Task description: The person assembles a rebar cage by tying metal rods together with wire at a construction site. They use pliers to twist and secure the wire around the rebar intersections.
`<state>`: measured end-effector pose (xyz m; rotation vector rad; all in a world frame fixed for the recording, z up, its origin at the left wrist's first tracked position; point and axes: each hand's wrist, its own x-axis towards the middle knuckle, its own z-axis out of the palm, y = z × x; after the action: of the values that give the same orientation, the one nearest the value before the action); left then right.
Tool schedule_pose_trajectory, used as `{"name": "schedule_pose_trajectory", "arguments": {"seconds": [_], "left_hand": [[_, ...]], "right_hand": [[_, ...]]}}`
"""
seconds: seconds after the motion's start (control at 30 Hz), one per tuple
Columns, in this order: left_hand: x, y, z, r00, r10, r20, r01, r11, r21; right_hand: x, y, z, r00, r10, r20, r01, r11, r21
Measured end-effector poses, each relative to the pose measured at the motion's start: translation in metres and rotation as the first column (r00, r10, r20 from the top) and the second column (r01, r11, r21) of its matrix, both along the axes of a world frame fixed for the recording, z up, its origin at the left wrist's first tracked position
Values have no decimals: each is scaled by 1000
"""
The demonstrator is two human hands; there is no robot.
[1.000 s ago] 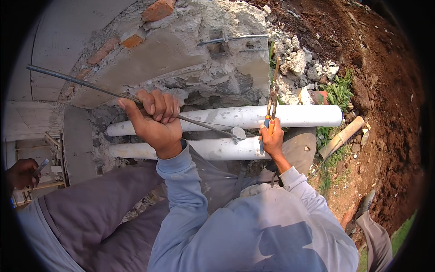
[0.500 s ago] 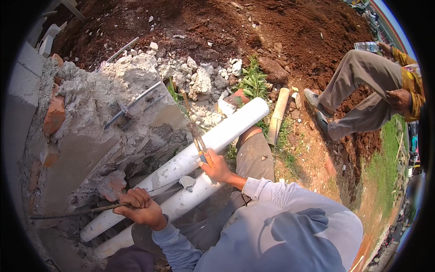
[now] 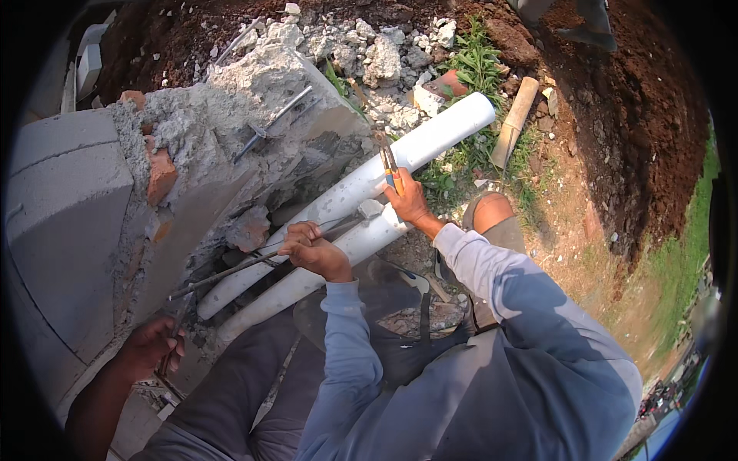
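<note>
My left hand (image 3: 317, 252) is closed around a thin dark metal rod (image 3: 223, 275), which slants down to the left over the white pipes. In my right hand (image 3: 410, 200) are pliers (image 3: 389, 163) with orange and blue handles, their metal end pointing up and away. The hand rests over the upper white pipe (image 3: 442, 132) and the lower white pipe (image 3: 357, 244). A grey stone chip (image 3: 370, 208) lies by the pipes, just below the pliers. At lower left, another person's hand (image 3: 157, 346) grips a thin rod near the far end of mine.
A broken concrete block (image 3: 254, 84) with exposed brick (image 3: 160, 175) and a protruding steel bar (image 3: 270, 123) stands at left. Beyond lie rubble (image 3: 384, 58), green weeds (image 3: 478, 61) and a bamboo piece (image 3: 515, 123). Red soil (image 3: 646, 138) spreads at right.
The view has shifted, so the scene sits further right and higher. Another person's hand with a rod now shows at lower left. My hands keep hold of the rod and pliers.
</note>
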<state>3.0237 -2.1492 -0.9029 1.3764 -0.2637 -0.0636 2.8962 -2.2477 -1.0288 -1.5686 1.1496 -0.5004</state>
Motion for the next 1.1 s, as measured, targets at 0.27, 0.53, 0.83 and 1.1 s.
{"name": "schedule_pose_trajectory", "arguments": {"seconds": [0.27,0.53,0.83,1.1], "left_hand": [[-49,-31,144,958,-94,-270,57,988,-142],[-168,-40,263,918,-375,-131,395,896,202],[-269,41,289,845,-401,-354,533,693,486],[-375,107,341,942,-308,-135,316,674,668]], "right_hand": [[-124,-6,141,975,-192,-109,210,957,200],[-314,-2,190,897,-134,-422,197,974,108],[-503,58,233,733,-40,-679,336,889,310],[-573,25,254,537,407,-739,-199,912,358]]}}
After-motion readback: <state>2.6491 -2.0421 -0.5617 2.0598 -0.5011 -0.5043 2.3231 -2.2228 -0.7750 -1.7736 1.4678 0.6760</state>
